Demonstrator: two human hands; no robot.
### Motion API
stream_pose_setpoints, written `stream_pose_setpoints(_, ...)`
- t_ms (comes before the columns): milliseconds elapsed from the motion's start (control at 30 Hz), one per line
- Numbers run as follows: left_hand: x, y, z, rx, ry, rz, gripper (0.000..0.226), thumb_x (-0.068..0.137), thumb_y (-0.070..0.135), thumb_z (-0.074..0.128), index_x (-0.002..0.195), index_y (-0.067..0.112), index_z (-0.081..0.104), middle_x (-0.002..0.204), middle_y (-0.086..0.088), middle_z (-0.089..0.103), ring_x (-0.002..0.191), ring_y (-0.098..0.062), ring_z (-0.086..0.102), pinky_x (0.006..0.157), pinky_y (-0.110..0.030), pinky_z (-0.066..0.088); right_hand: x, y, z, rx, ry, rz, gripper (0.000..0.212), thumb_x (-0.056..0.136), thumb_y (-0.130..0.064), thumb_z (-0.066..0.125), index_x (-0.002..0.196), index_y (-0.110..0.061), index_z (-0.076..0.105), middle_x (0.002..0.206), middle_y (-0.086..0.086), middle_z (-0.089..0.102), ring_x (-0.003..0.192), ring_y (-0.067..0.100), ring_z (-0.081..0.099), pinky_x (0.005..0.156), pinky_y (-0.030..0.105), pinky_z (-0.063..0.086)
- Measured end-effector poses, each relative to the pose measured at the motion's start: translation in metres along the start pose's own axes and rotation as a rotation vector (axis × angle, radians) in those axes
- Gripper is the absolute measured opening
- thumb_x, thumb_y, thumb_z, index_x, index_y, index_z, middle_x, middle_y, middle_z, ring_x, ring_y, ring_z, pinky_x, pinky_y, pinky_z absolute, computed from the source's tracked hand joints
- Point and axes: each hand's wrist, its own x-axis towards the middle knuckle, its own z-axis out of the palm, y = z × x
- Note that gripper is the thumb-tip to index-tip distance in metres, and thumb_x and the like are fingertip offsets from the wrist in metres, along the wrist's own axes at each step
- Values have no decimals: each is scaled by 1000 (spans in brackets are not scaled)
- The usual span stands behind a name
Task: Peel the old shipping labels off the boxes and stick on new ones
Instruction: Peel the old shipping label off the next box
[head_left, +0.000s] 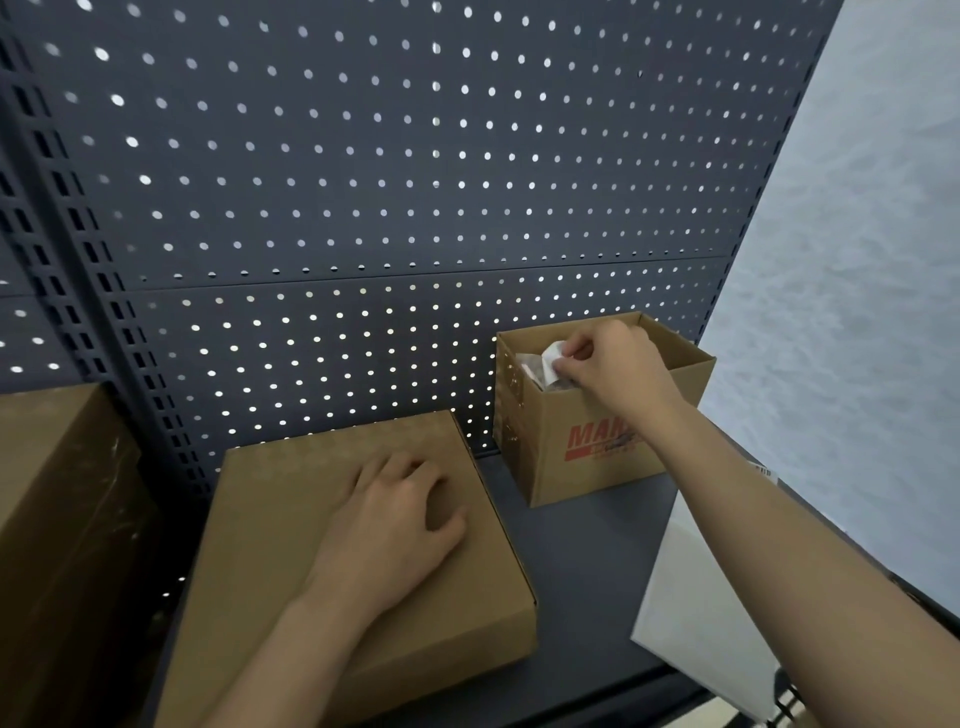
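The right hand (613, 364) has its grip closed on a crumpled white label (551, 358), pinched just inside the mouth of the small open box (571, 457). Other pale scraps inside are hard to make out. The left hand (400, 509) rests loosely on the flat closed box (280, 530). The forearm partly hides a white sheet (691, 597) on the shelf (587, 551).
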Motion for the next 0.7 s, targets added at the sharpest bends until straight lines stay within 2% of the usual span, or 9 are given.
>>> stream_pose_setpoints(100,-1,-2,2,9,-6,-1,44,88,59,50,123,34,56,131,14,47,125,-14,39,106,-36,37,-1,1,-3,33,22,29,15,80,-25,77,85,-17,66,78,-3,66,79,17,61,71,35,52)
stream_pose_setpoints(167,-1,-3,2,11,-16,-4,49,85,63,45,123,34,56,130,13,47,126,-16,39,106,-38,38,-1,2,-3,17,-2,30,5,85,-23,71,85,-19,72,83,-2,69,84,18,62,77,36,52)
stream_pose_setpoints(233,-2,-3,1,13,-16,2,63,78,70,31,123,34,57,130,12,48,127,-18,39,107,-39,38,-4,1,-2,-56,-60,33,17,92,-20,60,87,-24,76,88,-5,71,89,18,59,84,35,37)
stream_pose_setpoints(300,-3,-2,2,39,-21,8,72,74,72,20,124,35,56,132,11,47,127,-18,37,109,-39,35,-7,-1,-5,-102,-89,45,25,95,-19,54,87,-27,76,86,-6,71,89,18,55,82,37,23)
stream_pose_setpoints(367,-3,-2,1,68,-23,10,68,77,72,23,125,36,54,134,10,46,128,-18,35,110,-40,34,-7,-1,-8,-88,-64,51,19,92,-23,59,83,-24,76,82,-5,70,89,19,57,84,37,27)
stream_pose_setpoints(433,-4,-1,1,76,-8,14,61,81,69,29,124,34,55,134,9,47,127,-20,37,109,-41,35,-7,1,-10,-32,-6,40,12,88,-23,68,77,-19,73,79,-4,70,84,18,62,85,40,45)
stream_pose_setpoints(500,-5,1,-1,72,-4,15,67,78,69,23,123,33,57,133,7,49,125,-21,39,108,-41,36,-8,2,-12,39,59,43,13,85,-20,72,75,-15,68,77,-4,68,76,15,63,76,42,54)
stream_pose_setpoints(600,-5,2,-1,60,-15,10,70,76,69,21,123,32,58,132,7,49,125,-21,38,108,-41,35,-14,1,-15,61,111,17,16,86,-22,72,74,-15,65,75,-5,66,73,11,62,68,33,53)
stream_pose_setpoints(700,-4,1,0,57,-37,1,50,87,64,40,124,33,55,134,8,47,128,-21,35,109,-39,34,-21,2,-13,72,138,-15,20,88,-28,69,72,-17,64,74,-4,66,73,12,61,66,32,51)
